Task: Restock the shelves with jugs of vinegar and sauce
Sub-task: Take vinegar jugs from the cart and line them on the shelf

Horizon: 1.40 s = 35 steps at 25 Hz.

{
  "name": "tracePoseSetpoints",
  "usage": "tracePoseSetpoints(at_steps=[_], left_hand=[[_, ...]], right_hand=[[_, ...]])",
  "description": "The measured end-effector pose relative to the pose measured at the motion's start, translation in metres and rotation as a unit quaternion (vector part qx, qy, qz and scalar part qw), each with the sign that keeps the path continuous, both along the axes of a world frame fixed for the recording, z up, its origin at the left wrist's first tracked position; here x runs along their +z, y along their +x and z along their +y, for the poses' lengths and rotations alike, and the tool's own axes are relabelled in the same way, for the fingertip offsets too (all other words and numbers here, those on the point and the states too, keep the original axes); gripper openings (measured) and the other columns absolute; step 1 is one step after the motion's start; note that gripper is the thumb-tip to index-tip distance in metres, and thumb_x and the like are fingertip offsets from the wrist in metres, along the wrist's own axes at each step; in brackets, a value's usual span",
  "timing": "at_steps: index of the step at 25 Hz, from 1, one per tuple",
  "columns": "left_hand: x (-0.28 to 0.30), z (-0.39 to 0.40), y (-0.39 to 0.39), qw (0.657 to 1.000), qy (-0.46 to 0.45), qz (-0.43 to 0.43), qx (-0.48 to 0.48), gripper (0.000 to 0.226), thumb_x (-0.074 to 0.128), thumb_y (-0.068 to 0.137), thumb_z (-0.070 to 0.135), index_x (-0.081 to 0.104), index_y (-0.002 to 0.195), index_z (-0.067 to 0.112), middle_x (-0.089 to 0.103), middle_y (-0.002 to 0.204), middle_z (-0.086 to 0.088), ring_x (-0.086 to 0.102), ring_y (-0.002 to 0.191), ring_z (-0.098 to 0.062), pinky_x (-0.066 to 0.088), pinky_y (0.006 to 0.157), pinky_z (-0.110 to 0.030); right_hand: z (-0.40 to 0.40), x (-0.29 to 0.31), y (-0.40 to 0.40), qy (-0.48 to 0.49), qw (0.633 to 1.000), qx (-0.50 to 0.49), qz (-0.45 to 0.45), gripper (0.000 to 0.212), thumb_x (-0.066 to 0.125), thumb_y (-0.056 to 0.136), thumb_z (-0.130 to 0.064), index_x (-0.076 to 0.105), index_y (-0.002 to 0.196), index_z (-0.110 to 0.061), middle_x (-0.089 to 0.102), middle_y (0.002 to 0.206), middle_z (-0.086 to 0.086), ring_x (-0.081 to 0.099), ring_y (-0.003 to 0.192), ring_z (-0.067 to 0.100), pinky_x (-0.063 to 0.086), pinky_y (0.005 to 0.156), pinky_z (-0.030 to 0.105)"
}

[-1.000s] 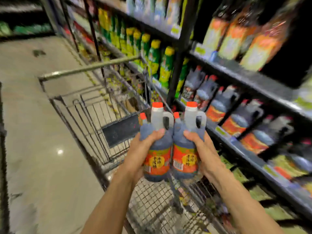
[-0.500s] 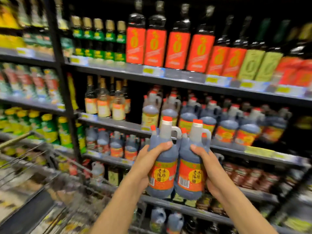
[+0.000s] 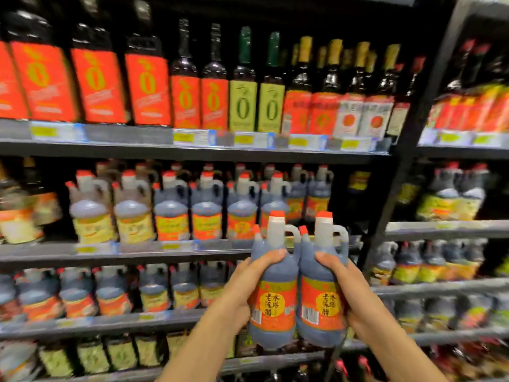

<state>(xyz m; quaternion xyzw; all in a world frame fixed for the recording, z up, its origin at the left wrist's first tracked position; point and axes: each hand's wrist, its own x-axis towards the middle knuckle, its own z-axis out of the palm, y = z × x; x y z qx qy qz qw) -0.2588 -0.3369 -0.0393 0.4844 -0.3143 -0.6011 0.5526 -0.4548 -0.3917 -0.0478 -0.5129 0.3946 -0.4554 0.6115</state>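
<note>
Before shelves (image 3: 176,252): hands grip two smooth, handled plastic jugs (image 3: 274,293).

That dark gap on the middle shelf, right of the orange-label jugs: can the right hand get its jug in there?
Probably yes. The gap looks open in front, just above the right hand, which grips the right jug. The left hand and its jug are pressed alongside.

The wire shopping cart visible one second ago has left view. The view now faces the dark metal shelving (image 3: 176,253) squarely. The two dark, orange-labelled plastic vinegar jugs (image 3: 298,288) have shifted right in view and sit before the jug row, beside the black upright post (image 3: 396,188).
</note>
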Motion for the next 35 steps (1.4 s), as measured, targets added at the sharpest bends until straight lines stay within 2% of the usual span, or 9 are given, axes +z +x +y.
tracePoseSetpoints(at_steps=[2,6,11,14,16,20,25,30,35], left_hand=[[0.000,-0.035,-0.031,1.000,0.018,-0.004,-0.005,0.058,0.088,0.065,0.041,0.077,0.115,0.014,0.079,0.105,-0.016,0.076,0.096,-0.037,0.063,0.086,-0.047],[-0.004,-0.099,-0.072,0.999,0.026,-0.019,-0.006,0.058,0.091,0.059,0.045,0.081,0.108,0.016,0.079,0.103,-0.015,0.078,0.090,-0.034,0.063,0.070,-0.039],[0.002,-0.154,-0.087,0.997,0.060,-0.041,-0.004,0.053,0.094,0.053,0.049,0.085,0.096,0.019,0.079,0.104,-0.016,0.078,0.093,-0.035,0.061,0.087,-0.049],[0.008,-0.183,-0.082,0.997,0.045,-0.053,0.014,0.048,0.095,0.044,0.052,0.086,0.081,0.024,0.081,0.097,-0.012,0.079,0.082,-0.031,0.061,0.072,-0.041],[0.011,-0.199,-0.077,0.997,0.038,-0.064,0.020,0.054,0.095,0.039,0.054,0.086,0.082,0.022,0.081,0.094,-0.011,0.079,0.078,-0.029,0.060,0.067,-0.038],[0.022,-0.226,-0.069,0.996,0.036,-0.071,0.027,0.071,0.096,0.042,0.053,0.079,0.100,0.015,0.081,0.092,-0.013,0.079,0.078,-0.032,0.062,0.075,-0.045],[0.034,-0.248,-0.064,0.997,0.015,-0.072,0.031,0.074,0.095,0.039,0.052,0.079,0.100,0.013,0.081,0.089,-0.012,0.079,0.074,-0.029,0.061,0.058,-0.034],[0.045,-0.265,-0.064,0.996,-0.005,-0.081,0.024,0.074,0.095,0.046,0.049,0.077,0.107,0.011,0.081,0.093,-0.014,0.079,0.078,-0.030,0.060,0.068,-0.039],[0.042,-0.278,-0.065,0.994,-0.056,-0.077,0.059,0.071,0.095,0.057,0.045,0.072,0.109,0.002,0.080,0.089,-0.015,0.079,0.076,-0.030,0.060,0.055,-0.033]], right_hand=[[-0.032,0.000,-0.032,0.006,1.000,0.002,0.017,0.061,0.080,0.073,-0.048,0.067,0.128,-0.027,0.080,0.109,0.011,0.078,0.093,0.036,0.063,0.069,0.041],[-0.094,0.000,-0.075,0.029,0.999,0.006,0.021,0.056,0.079,0.078,-0.046,0.068,0.127,-0.024,0.080,0.107,0.012,0.078,0.091,0.035,0.063,0.066,0.037],[-0.154,0.005,-0.088,0.059,0.998,-0.004,0.026,0.046,0.079,0.084,-0.043,0.069,0.124,-0.022,0.081,0.101,0.011,0.079,0.088,0.032,0.063,0.074,0.042],[-0.182,0.011,-0.084,0.060,0.997,-0.007,0.042,0.050,0.081,0.082,-0.047,0.071,0.121,-0.019,0.081,0.099,0.010,0.079,0.088,0.031,0.063,0.085,0.048],[-0.195,0.015,-0.080,0.055,0.997,-0.009,0.046,0.051,0.081,0.080,-0.049,0.071,0.118,-0.017,0.081,0.095,0.011,0.079,0.085,0.030,0.063,0.080,0.045],[-0.219,0.023,-0.072,0.046,0.998,-0.018,0.037,0.050,0.082,0.080,-0.048,0.072,0.114,-0.013,0.081,0.090,0.011,0.080,0.078,0.027,0.061,0.060,0.033],[-0.242,0.035,-0.062,0.030,0.998,-0.051,0.034,0.062,0.084,0.078,-0.047,0.066,0.123,-0.010,0.081,0.089,0.010,0.079,0.072,0.025,0.059,0.054,0.030],[-0.259,0.043,-0.057,0.019,0.996,-0.091,0.002,0.079,0.085,0.078,-0.047,0.054,0.139,-0.008,0.077,0.107,0.016,0.078,0.085,0.032,0.061,0.063,0.036],[-0.268,0.038,-0.047,-0.039,0.989,-0.142,-0.031,0.085,0.085,0.078,-0.047,0.044,0.145,-0.015,0.067,0.126,0.014,0.072,0.103,0.035,0.061,0.089,0.054]])
